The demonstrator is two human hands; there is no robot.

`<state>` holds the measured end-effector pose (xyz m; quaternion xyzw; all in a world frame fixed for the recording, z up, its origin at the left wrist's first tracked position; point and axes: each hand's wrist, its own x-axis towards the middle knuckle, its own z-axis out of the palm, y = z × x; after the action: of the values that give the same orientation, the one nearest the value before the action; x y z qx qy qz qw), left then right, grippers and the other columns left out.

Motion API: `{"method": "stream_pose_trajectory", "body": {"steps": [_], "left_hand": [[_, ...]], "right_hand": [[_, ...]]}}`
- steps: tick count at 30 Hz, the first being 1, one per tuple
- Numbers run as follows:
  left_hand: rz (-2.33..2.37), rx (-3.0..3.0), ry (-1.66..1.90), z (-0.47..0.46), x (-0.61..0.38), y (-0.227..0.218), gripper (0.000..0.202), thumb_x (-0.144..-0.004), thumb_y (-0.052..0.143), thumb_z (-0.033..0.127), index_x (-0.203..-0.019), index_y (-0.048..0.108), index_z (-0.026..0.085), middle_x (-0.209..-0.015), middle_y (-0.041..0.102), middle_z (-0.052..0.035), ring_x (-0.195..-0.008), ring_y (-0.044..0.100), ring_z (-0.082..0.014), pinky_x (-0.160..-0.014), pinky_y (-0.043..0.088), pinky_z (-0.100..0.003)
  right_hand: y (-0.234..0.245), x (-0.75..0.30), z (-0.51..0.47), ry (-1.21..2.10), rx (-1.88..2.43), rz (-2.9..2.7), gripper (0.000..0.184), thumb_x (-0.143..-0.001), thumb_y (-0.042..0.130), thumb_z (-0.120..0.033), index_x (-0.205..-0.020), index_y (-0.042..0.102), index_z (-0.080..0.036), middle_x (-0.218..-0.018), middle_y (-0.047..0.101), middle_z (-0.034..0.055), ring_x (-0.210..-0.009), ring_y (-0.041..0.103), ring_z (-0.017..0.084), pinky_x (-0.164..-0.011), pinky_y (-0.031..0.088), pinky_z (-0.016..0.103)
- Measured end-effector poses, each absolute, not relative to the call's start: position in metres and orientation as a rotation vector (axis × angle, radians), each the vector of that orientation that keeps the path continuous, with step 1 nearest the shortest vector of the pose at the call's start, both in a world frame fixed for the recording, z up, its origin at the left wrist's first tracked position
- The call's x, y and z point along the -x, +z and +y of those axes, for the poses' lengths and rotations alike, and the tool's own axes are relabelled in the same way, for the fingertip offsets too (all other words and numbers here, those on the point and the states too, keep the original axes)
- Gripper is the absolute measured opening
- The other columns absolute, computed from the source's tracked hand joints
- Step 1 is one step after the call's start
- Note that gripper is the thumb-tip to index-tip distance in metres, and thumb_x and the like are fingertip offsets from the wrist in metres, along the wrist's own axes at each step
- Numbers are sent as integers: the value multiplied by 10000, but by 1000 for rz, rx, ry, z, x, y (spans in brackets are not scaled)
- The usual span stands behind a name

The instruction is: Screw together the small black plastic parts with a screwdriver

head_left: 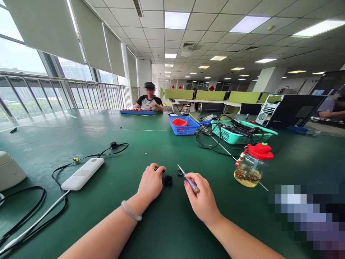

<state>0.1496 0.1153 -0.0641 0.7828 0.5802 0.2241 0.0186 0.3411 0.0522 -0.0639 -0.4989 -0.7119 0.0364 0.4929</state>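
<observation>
A pale bracelet [131, 211] circles the left wrist, which reaches in over the green table [161, 237]. The right hand [201, 192] has its grip closed around a screwdriver [192, 184], the blade pointing forward and to the left. The left hand [150, 182] rests low with its fingers bunched; a small dark piece [163, 171] shows at its fingertips, mostly hidden, so I cannot tell whether that grip holds it. A small black part [168, 180] sits on the table between the hands, just beside the left one, and another dark part [180, 172] lies next to the screwdriver's blade. Farther left is a white box [83, 174] with cables near it; to the right stands a jar [249, 174] with a red lid. Beyond are a green basket [229, 136] full of black cables and a blue basket [185, 130] holding a red tray [179, 122]. At the far edge a person [149, 99] sits behind a long blue tray [137, 112].
</observation>
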Motion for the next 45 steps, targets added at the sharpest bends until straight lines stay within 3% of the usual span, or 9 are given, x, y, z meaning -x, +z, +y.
{"method": "stream_pose_trajectory", "body": {"steps": [11, 17, 24, 28, 35, 41, 45], "left_hand": [[1906, -2438, 541, 114, -148, -66, 296, -876, 463, 322, -1057, 660, 195, -1055, 594, -127, -1014, 564, -284, -883, 469, -418], [1972, -2444, 538, 113, -149, -63, 326, -912, 397, 347, -1052, 658, 211, -990, 642, -125, -974, 561, -289, -855, 457, -449], [1479, -2526, 696, 113, -151, -66, 400, -942, 381, 384, -1301, 511, 263, -1281, 587, -68, -1232, 471, -236, -1089, 364, -443], [1316, -2578, 580, 112, -150, -70, 430, -911, 464, 385, -1332, 488, 297, -1391, 524, -63, -1325, 412, -254, -1127, 330, -481], [1389, -2560, 563, 113, -151, -68, 319, -918, 434, 300, -1204, 573, 268, -1326, 588, -54, -1270, 464, -247, -1093, 368, -469], [1637, -2425, 604, 114, -150, -67, 360, -886, 411, 216, -1216, 554, 234, -1291, 606, -73, -1240, 481, -258, -1056, 387, -472], [1664, -2394, 612, 113, -151, -67, 396, -866, 462, 288, -1250, 530, 220, -1308, 592, -82, -1262, 459, -274, -1072, 364, -485]], "right_hand": [[-70, -347, 63, 399, 1342, -1492, 274, -922, 447, -420, -1021, 605, -219, -944, 680, 59, -788, 637, 196, -697, 504, 302], [-74, -351, 69, 377, 1415, -1410, 318, -896, 464, -472, -985, 638, -221, -872, 687, 55, -708, 630, 199, -592, 485, 290], [-79, -350, 73, 409, 1458, -1450, 335, -892, 441, -449, -1053, 627, -221, -1056, 691, 79, -913, 649, 234, -775, 508, 361], [-78, -349, 73, 372, 1494, -1514, 293, -890, 438, -416, -1019, 643, -252, -1006, 709, 49, -915, 654, 233, -794, 505, 385], [-76, -347, 70, 308, 1466, -1593, 268, -903, 439, -396, -989, 662, -273, -935, 721, 33, -867, 660, 230, -801, 500, 400], [-68, -343, 62, 366, 1365, -1705, 253, -922, 442, -383, -955, 662, -264, -901, 698, 26, -843, 645, 204, -800, 503, 363], [-66, -342, 60, 332, 1349, -1686, 263, -932, 428, -384, -983, 646, -245, -937, 690, 37, -877, 630, 207, -842, 487, 378]]}}
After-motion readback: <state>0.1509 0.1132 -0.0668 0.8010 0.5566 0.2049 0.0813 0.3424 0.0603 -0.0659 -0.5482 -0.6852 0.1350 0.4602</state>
